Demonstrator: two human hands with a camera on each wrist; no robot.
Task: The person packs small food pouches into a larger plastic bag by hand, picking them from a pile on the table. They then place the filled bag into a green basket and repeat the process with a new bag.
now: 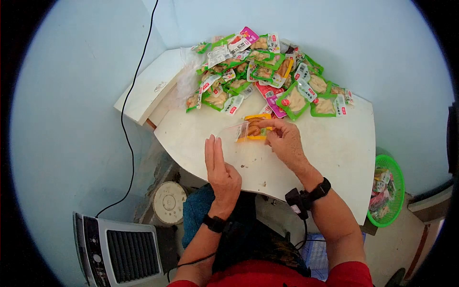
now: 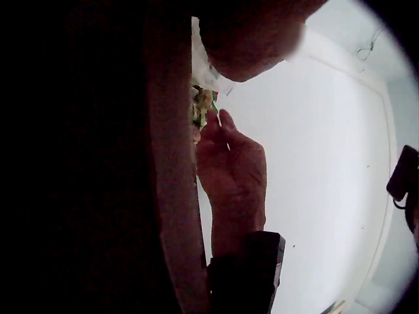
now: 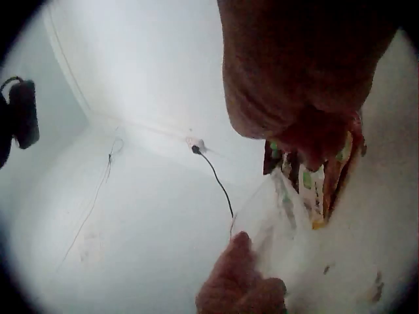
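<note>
Left forearm extending from near toward far, slanting slightly right. Left hand pointing far, fingers running straight and nearly together. Right forearm extending far, slanting left. Right hand lying farther off than left one, its back facing up, index finger pointing left, other fingers partly hiding underneath. Hands lying apart.

Head, right-wrist views: tabletop apparently common
</note>
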